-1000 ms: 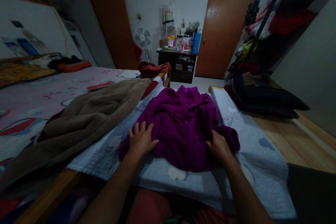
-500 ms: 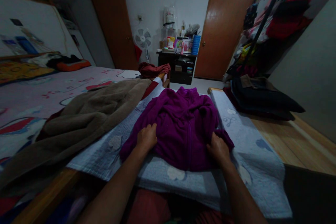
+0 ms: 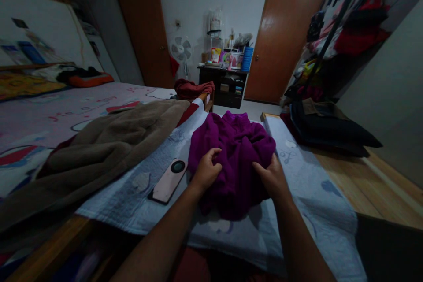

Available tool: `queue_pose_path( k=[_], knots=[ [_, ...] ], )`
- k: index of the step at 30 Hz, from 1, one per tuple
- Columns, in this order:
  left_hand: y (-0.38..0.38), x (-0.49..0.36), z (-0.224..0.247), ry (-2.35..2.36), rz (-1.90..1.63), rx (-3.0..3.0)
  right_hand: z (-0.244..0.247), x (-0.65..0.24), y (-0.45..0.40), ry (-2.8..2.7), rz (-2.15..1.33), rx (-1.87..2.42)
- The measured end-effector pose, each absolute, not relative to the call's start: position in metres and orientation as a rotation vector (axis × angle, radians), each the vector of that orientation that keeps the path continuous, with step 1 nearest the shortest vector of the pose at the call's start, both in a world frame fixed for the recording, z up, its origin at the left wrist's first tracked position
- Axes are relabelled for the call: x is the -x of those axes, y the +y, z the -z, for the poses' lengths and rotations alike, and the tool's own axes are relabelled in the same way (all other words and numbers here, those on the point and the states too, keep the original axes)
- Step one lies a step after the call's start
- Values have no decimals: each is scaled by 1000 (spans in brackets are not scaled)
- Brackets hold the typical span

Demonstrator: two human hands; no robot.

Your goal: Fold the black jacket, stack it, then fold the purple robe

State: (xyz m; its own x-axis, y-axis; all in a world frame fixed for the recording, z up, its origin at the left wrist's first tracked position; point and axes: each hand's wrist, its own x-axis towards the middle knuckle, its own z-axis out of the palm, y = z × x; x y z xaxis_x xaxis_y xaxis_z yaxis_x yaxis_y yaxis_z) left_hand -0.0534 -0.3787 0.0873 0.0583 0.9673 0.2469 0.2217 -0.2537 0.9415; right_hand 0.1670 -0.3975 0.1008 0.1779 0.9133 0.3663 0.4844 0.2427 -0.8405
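Observation:
A purple jacket (image 3: pixel 236 154) lies bunched on a light blue cloth (image 3: pixel 277 238), its collar away from me. My left hand (image 3: pixel 208 169) rests on its left part, thumb and index finger apart. My right hand (image 3: pixel 272 174) is at its right side, with the thumb stretched over the fabric and the other fingers partly hidden. Left of the jacket, a pinkish phone (image 3: pixel 169 181) with a round black camera area lies on the cloth.
A grey-brown fleece garment (image 3: pixel 125 134) covers the bed edge at left. Dark folded clothes (image 3: pixel 327 125) sit on a wooden surface (image 3: pixel 350 176) at right. A reddish folded cloth (image 3: pixel 193 89) lies beyond the jacket's upper left.
The jacket's sides and sleeves have been drawn inward, making it narrower and uncovering the phone. My left hand has moved right and up; both hands have loosened from the fabric.

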Motion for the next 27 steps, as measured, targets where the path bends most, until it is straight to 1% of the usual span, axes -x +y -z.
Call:
queue_pose_path(
  k=[3,6,9,11,12,14,17,19,21,23,27],
  knots=[
    [-392,39,-75,1227,-1225,-1648,-95,-153,-401,-1561,-611,1359],
    [-405,42,-71,1576,-1130,-1890,-77,-152,-408,-1871,-690,1374],
    [-410,55,-69,1965,-998,-1974,-61,-161,-415,-2053,-460,1650],
    [-410,66,-65,2053,-914,-1902,-56,-167,-419,-2029,-336,1802],
    [-408,71,-61,2036,-879,-1852,-55,-170,-420,-2008,-357,1800],
    [-406,78,-54,1930,-837,-1768,-55,-171,-422,-1955,-521,1655],
    [-404,78,-47,1766,-880,-1713,-55,-167,-422,-1781,-771,1443],
    [-405,72,-47,1683,-931,-1697,-57,-162,-422,-1642,-840,1444],
    [-406,63,-50,1606,-967,-1657,-63,-157,-421,-1550,-836,1491],
    [-407,54,-55,1542,-1020,-1590,-75,-153,-420,-1521,-762,1523],
    [-407,32,-65,1421,-1132,-1445,-120,-147,-414,-1616,-524,1520]
  ],
)
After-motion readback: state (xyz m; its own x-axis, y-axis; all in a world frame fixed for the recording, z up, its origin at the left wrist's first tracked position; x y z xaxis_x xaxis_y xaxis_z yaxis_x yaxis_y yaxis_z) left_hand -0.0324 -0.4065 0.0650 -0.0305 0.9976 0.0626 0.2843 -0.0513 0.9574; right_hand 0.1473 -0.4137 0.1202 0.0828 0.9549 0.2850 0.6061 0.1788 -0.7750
